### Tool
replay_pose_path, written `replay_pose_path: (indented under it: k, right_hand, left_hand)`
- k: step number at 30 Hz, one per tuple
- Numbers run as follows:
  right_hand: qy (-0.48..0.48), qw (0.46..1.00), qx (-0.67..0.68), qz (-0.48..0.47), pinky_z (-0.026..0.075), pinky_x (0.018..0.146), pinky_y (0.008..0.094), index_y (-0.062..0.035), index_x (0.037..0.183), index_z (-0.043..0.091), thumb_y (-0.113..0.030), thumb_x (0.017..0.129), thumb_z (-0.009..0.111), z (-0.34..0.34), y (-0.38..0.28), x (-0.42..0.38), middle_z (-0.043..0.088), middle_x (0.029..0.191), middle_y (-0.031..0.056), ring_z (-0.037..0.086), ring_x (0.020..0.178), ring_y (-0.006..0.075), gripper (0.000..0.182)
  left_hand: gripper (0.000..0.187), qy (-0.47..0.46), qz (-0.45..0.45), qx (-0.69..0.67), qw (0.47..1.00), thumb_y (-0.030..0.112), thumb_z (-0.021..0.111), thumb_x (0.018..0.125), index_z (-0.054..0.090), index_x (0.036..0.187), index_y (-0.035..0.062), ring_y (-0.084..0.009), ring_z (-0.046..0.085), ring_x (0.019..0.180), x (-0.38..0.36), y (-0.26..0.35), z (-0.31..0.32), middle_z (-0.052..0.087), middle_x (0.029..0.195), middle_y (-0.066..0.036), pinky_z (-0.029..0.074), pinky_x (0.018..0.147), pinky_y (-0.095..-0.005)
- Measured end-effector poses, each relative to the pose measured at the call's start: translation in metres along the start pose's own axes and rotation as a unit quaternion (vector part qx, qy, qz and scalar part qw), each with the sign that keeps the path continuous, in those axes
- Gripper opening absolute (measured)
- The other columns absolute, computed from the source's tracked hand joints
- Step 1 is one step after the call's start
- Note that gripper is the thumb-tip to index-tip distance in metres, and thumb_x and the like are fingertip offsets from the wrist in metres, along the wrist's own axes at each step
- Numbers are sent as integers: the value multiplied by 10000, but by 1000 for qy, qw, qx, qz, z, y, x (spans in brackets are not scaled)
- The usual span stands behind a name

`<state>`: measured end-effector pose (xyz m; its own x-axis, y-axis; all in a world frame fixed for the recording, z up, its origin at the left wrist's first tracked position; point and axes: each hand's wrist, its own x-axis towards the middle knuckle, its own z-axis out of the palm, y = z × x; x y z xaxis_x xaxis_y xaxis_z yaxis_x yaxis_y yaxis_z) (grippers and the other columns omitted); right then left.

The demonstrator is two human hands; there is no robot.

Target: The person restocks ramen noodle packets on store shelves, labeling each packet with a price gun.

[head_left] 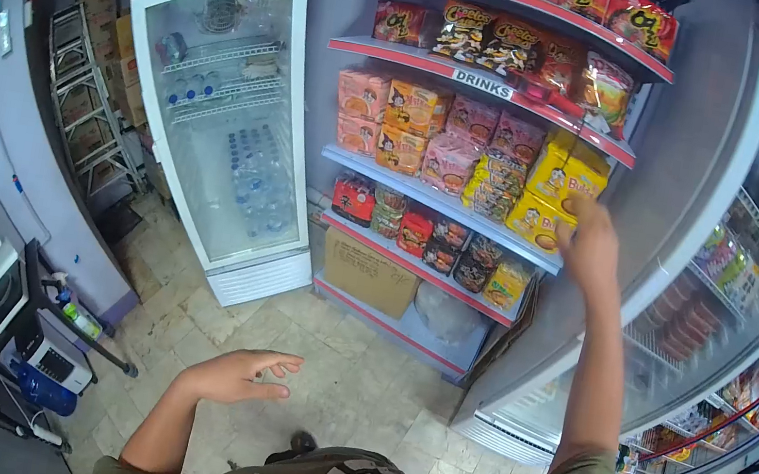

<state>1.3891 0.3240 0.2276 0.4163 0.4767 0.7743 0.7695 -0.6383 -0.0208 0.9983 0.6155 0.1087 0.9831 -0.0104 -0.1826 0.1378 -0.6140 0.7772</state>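
Observation:
My right hand (592, 254) is stretched out to the right end of the middle shelf. Its fingertips are at the lower yellow noodle multipack (535, 219), and thumb and fingers look apart; whether they touch it is hard to tell. Another yellow noodle multipack (568, 172) is stacked above. Just left of these are small yellow noodle packs (495, 184), then pink noodle packs (449, 163) and orange noodle packs (402, 150). Low in front of my body, my left hand (243, 376) hovers over the tiled floor, empty with fingers apart.
A glass-door drinks fridge (211, 114) with bottles stands left of the shelf rack (465, 191). Close on my right is another glass-door fridge (687, 283). A cardboard box (369, 273) sits on the bottom shelf. Far left are a ladder (91, 96) and a cluttered black stand (29, 283).

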Motion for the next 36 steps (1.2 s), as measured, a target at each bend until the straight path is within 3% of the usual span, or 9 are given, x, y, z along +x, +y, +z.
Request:
replay_pose_path:
  k: [2, 4, 8, 17, 24, 27, 30, 33, 36]
  right_hand:
    - [45, 997, -56, -10, 459, 863, 437, -40, 1178, 504, -148, 763, 628, 35, 22, 50, 588, 1084, 178, 555, 1022, 340, 446]
    - [3, 994, -104, 29, 452, 895, 430, -31, 1228, 465, -132, 766, 618, 49, 28, 89, 568, 1133, 185, 546, 1051, 343, 497]
    - [24, 987, -141, 69, 434, 942, 420, -7, 1258, 444, -102, 756, 617, 90, 54, 143, 550, 1173, 201, 508, 1128, 352, 539]
    - [18, 979, -200, 32, 426, 947, 427, 19, 1231, 468, -77, 743, 610, 133, 96, 214, 553, 1168, 207, 513, 1117, 363, 518]
    - [-117, 958, -250, 81, 468, 880, 436, 22, 1182, 495, 0, 706, 555, 173, 138, 267, 555, 1134, 220, 563, 1035, 373, 480]
    - [-129, 952, -270, 60, 497, 816, 438, 17, 1077, 526, 18, 695, 554, 187, 153, 278, 554, 1064, 203, 590, 971, 360, 383]
    - [-126, 948, -287, 56, 504, 768, 441, -5, 1037, 526, 16, 696, 574, 192, 145, 283, 543, 1028, 187, 591, 934, 365, 345]
    - [-16, 970, -241, 37, 497, 735, 450, -22, 1032, 520, -9, 702, 609, 185, 117, 256, 536, 1021, 183, 581, 922, 386, 342]
    - [39, 974, -201, 100, 488, 716, 454, -37, 1156, 508, -35, 713, 633, 178, 85, 204, 517, 1027, 191, 560, 925, 404, 460]
  left_hand:
    - [576, 6, 19, 16, 1000, 327, 635, 883, 427, 1350, 61, -196, 553, 1083, 33, -28, -28, 557, 1263, -95, 471, 859, -330]
    - [572, 3, 42, 38, 998, 325, 637, 881, 432, 1345, 60, -196, 553, 1082, 65, -46, -60, 559, 1260, -93, 469, 857, -328]
    - [571, -17, 81, 79, 993, 312, 649, 873, 438, 1336, 51, -203, 559, 1077, 138, -53, -129, 567, 1242, -103, 467, 864, -330]
    - [582, -112, 206, 92, 968, 334, 626, 883, 422, 1336, 31, -266, 569, 1087, 260, -57, -199, 550, 1236, -178, 460, 913, -368]
    - [583, -120, 192, 100, 969, 360, 602, 897, 419, 1333, 19, -285, 564, 1110, 333, -73, -221, 540, 1240, -200, 452, 926, -377]
    - [570, -125, 163, 82, 975, 365, 598, 898, 430, 1325, 26, -293, 565, 1109, 369, -70, -228, 541, 1240, -196, 452, 925, -381]
    - [554, -108, 198, 70, 972, 366, 598, 898, 443, 1316, 36, -299, 570, 1101, 404, -62, -230, 548, 1236, -183, 455, 919, -385]
    - [534, -105, 216, 36, 970, 352, 605, 896, 453, 1312, 54, -288, 559, 1112, 434, -41, -229, 567, 1211, -161, 442, 935, -378]
    - [496, -98, 314, 38, 943, 323, 621, 888, 486, 1292, 70, -272, 555, 1095, 466, -25, -232, 589, 1182, -136, 432, 932, -378]
